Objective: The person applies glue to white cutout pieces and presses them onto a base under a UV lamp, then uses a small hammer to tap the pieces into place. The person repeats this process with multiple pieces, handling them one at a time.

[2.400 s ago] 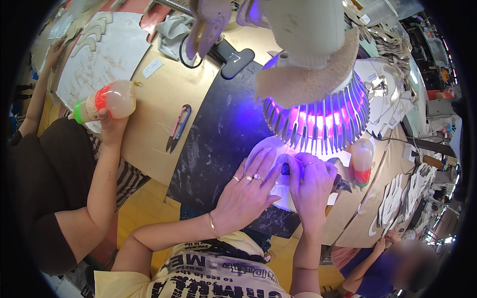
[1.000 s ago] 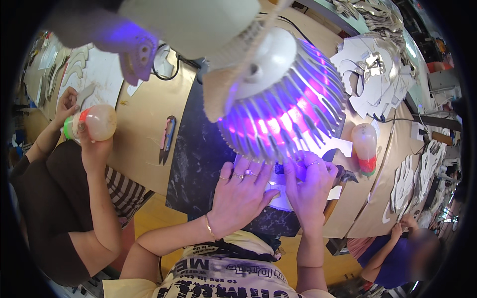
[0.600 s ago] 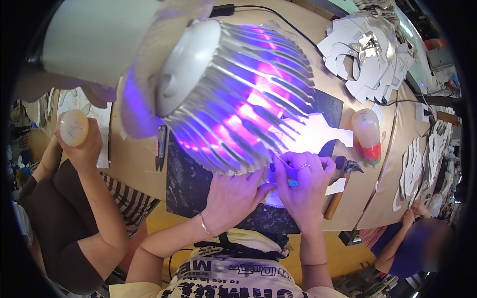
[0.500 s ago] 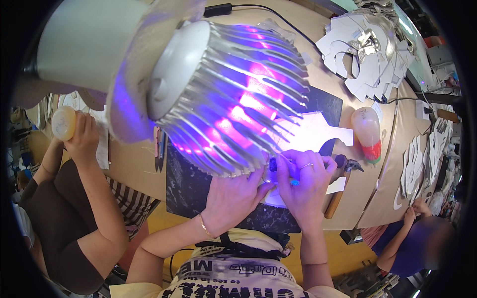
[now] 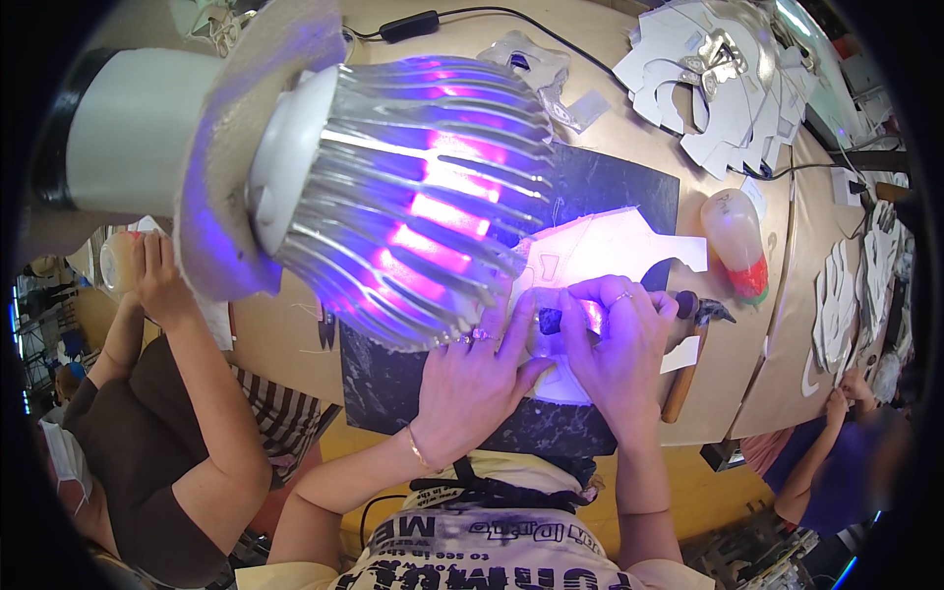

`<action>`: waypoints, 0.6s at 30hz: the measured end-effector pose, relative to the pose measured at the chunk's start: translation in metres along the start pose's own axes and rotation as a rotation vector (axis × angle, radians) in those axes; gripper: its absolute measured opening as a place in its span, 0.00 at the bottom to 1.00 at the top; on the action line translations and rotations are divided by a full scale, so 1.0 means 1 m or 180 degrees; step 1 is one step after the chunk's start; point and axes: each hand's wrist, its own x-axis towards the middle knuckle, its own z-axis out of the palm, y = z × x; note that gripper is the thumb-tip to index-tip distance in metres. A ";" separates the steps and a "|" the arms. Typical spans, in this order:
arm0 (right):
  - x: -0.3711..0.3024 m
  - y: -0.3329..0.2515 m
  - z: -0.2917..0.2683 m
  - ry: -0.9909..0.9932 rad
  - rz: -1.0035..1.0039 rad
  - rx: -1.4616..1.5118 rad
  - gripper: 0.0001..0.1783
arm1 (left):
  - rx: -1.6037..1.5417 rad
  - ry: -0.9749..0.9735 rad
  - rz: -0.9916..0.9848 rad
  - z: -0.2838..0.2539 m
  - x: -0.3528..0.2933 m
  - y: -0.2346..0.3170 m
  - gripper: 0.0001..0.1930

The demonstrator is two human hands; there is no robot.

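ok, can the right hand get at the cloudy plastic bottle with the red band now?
Likely yes: nothing tall stands between the right hand and the bottle; the wooden-handled hammer lies beside the way. The hand seems busy at a small dark block.

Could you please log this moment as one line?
Left hand: at pale piece; right hand: by dark block; lamp: lit; hammer: right of hands; bottle: on table

V. bright violet-pink glow from finned lamp (image 5: 423, 197), L of ctr; hot spots blown out btwn fins. Pale sheet (image 5: 610, 251) nr overexposed; hands (image 5: 615, 344) tinted purple at fingers. Surface (image 5: 733, 369) at R evenly lit. Fisheye bends edges, blk vignette; co-worker's head (image 5: 880, 457) far R blurred.
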 end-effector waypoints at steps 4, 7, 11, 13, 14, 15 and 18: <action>0.002 0.000 -0.001 0.0011 -0.0079 -0.0041 0.06 | 0.0125 0.0059 0.0044 -0.003 0.002 0.000 0.33; 0.005 0.000 -0.005 -0.0140 0.0024 -0.0036 0.06 | 0.0201 0.0162 0.0142 -0.009 0.006 -0.002 0.32; 0.011 -0.001 -0.011 -0.0247 0.0113 -0.0196 0.08 | -0.0450 0.0255 0.0074 -0.019 0.018 -0.018 0.31; 0.012 -0.002 -0.013 -0.0198 0.0078 -0.0357 0.09 | -0.0872 0.0455 -0.0069 -0.021 0.026 -0.026 0.28; 0.013 -0.002 -0.014 -0.0180 0.0066 -0.0427 0.10 | -0.1025 0.0406 -0.0092 -0.021 0.029 -0.029 0.27; 0.013 -0.002 -0.015 -0.0109 0.0001 -0.0503 0.10 | -0.1203 0.0382 -0.0106 -0.020 0.033 -0.031 0.26; 0.011 -0.002 -0.016 -0.0139 0.0175 -0.0532 0.12 | -0.1384 0.0404 -0.0082 -0.021 0.035 -0.032 0.23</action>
